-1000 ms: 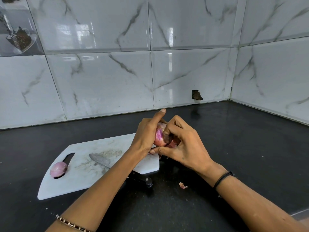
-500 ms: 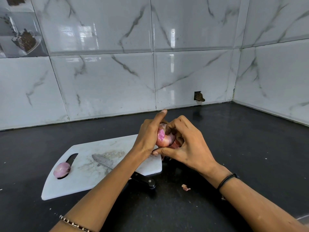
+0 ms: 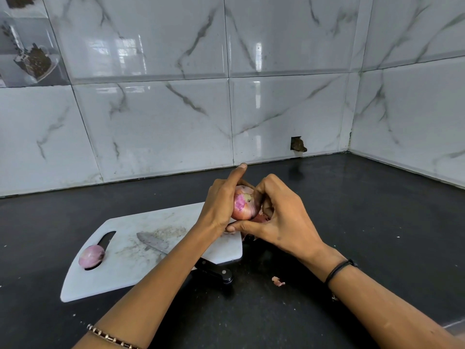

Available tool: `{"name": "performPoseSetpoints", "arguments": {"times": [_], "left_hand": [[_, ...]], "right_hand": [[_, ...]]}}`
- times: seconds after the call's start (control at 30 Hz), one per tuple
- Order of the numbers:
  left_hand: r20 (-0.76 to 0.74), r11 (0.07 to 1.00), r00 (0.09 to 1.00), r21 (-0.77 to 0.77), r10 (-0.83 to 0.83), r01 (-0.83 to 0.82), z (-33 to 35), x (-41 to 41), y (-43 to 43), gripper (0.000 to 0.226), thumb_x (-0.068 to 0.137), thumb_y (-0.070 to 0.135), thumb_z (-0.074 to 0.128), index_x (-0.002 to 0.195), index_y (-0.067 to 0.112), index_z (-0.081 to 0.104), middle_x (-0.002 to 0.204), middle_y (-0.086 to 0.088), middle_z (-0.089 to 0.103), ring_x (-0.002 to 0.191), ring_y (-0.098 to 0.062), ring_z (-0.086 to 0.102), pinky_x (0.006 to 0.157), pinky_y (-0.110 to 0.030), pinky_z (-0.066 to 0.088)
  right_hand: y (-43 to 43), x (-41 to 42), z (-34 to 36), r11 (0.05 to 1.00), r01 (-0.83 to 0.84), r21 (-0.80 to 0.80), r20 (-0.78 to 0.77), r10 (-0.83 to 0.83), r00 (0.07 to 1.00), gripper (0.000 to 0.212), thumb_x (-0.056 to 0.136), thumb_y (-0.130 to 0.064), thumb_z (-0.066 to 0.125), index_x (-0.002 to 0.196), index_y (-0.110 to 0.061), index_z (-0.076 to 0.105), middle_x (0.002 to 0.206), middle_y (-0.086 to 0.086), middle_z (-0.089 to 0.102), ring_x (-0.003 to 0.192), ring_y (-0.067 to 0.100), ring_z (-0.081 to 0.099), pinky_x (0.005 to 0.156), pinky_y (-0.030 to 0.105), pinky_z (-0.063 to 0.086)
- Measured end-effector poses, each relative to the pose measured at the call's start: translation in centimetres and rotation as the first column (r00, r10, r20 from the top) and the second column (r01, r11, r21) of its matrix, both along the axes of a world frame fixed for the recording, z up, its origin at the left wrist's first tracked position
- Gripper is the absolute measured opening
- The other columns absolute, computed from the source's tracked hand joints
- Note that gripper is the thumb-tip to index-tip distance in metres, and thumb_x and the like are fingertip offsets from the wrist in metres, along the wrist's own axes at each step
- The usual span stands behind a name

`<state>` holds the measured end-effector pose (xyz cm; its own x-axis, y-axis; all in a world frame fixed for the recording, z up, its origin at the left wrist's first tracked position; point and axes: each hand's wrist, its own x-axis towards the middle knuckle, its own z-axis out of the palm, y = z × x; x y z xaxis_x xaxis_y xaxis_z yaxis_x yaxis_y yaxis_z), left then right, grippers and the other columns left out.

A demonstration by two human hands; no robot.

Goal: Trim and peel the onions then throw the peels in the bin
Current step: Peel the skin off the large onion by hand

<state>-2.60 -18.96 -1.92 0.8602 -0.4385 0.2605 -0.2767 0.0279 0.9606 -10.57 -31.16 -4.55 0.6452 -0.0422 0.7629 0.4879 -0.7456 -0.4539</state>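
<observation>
Two onions are in view, and I take them from the left. The smaller onion [image 3: 91, 256] sits on the white cutting board [image 3: 120, 278], lodged in its handle slot, so it looks unlikely to roll, though a knock to the board could free it. The knife [image 3: 153, 241] lies across the board with its black handle jutting past the near edge, right under the left forearm. That is my main worry: if the forearm drops or sweeps back, it could catch the handle and swing the blade or push it off the board.

The left hand [image 3: 221, 205] grips the larger onion [image 3: 243, 204] above the board's right end, index finger sticking up. The right hand [image 3: 281, 217] is curled against the onion's far side, fingers pinching at the skin, and loose peel [image 3: 260, 218] hangs beneath. I judge the peeling partway done, with a pink patch bare. A slick bare layer could slip from the grip, and peel may drop onto the black counter [image 3: 364, 235], where one scrap [image 3: 277, 281] lies already. No bin is in view, so scattered bits could get missed.
</observation>
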Motion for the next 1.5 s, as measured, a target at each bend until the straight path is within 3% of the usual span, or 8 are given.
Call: {"name": "performPoseSetpoints", "arguments": {"times": [0.2,0.4,0.67,0.77,0.9,1.2,1.5], "left_hand": [[-0.001,1.000,1.000,-0.001,-0.009,0.009,-0.27,0.35,0.01,0.062,0.098,0.057,0.050,0.077,0.004,0.074,0.080,-0.017,0.075,0.075,-0.025,0.073,0.084,-0.038,0.057],[0.010,1.000,1.000,-0.001,-0.016,0.016,-0.36,0.44,0.04,0.063,0.099,0.057,0.049,0.075,0.003,0.072,0.078,-0.017,0.074,0.074,-0.024,0.071,0.088,-0.042,0.055],[0.021,1.000,1.000,0.026,0.009,-0.010,-0.49,0.23,0.02,0.068,0.099,0.058,0.049,0.074,-0.002,0.071,0.077,-0.022,0.073,0.073,-0.028,0.070,0.082,-0.040,0.056],[0.029,0.999,0.999,0.036,0.019,-0.020,-0.53,0.24,0.12,0.065,0.099,0.056,0.049,0.061,0.008,0.071,0.066,-0.018,0.068,0.064,-0.026,0.065,0.074,-0.038,0.054],[-0.006,1.000,1.000,-0.010,0.009,-0.009,-0.21,0.45,0.09,0.062,0.098,0.057,0.050,0.058,0.015,0.071,0.070,-0.017,0.070,0.068,-0.027,0.067,0.081,-0.041,0.055],[-0.016,0.999,1.000,-0.038,0.022,-0.023,-0.50,0.60,-0.01,0.062,0.097,0.058,0.051,0.056,0.016,0.069,0.069,-0.013,0.070,0.070,-0.026,0.067,0.084,-0.045,0.055],[0.023,0.997,0.997,0.001,0.075,-0.075,-0.47,0.41,0.04,0.065,0.099,0.058,0.046,0.062,0.013,0.074,0.067,-0.015,0.071,0.067,-0.029,0.066,0.087,-0.052,0.056]], "right_hand": [[0.07,-0.25,0.07,1.000,0.008,-0.015,0.011,-0.008,1.000,0.063,0.059,-0.054,0.094,0.091,-0.028,0.047,0.082,-0.020,0.045,0.071,0.003,0.049,0.060,0.018,0.040],[-0.13,-0.08,-0.04,0.997,-0.023,-0.068,0.040,0.025,0.999,0.056,0.064,-0.057,0.090,0.095,-0.023,0.059,0.094,-0.013,0.050,0.081,0.013,0.053,0.063,0.030,0.048],[-0.17,0.04,-0.16,0.997,-0.068,-0.025,0.010,0.068,0.998,0.048,0.066,-0.048,0.092,0.091,-0.020,0.062,0.090,-0.008,0.050,0.075,0.014,0.049,0.060,0.029,0.045],[0.07,0.09,-0.38,0.994,-0.098,-0.043,-0.034,0.096,0.995,0.040,0.071,-0.045,0.090,0.078,-0.022,0.058,0.086,-0.009,0.048,0.073,0.015,0.050,0.060,0.034,0.047],[0.13,0.04,-0.06,0.999,-0.031,-0.022,0.001,0.031,1.000,0.051,0.066,-0.052,0.091,0.080,-0.025,0.050,0.082,-0.014,0.047,0.069,0.008,0.048,0.057,0.021,0.040],[0.02,0.08,-0.07,0.998,-0.029,-0.064,0.027,0.031,0.999,0.050,0.066,-0.052,0.091,0.093,-0.025,0.058,0.089,-0.014,0.051,0.073,0.007,0.050,0.062,0.017,0.039],[0.14,0.30,-0.25,0.995,-0.096,0.016,-0.050,0.096,0.994,0.035,0.069,-0.039,0.092,0.080,-0.021,0.064,0.083,-0.010,0.054,0.070,0.014,0.054,0.060,0.029,0.048]]}}
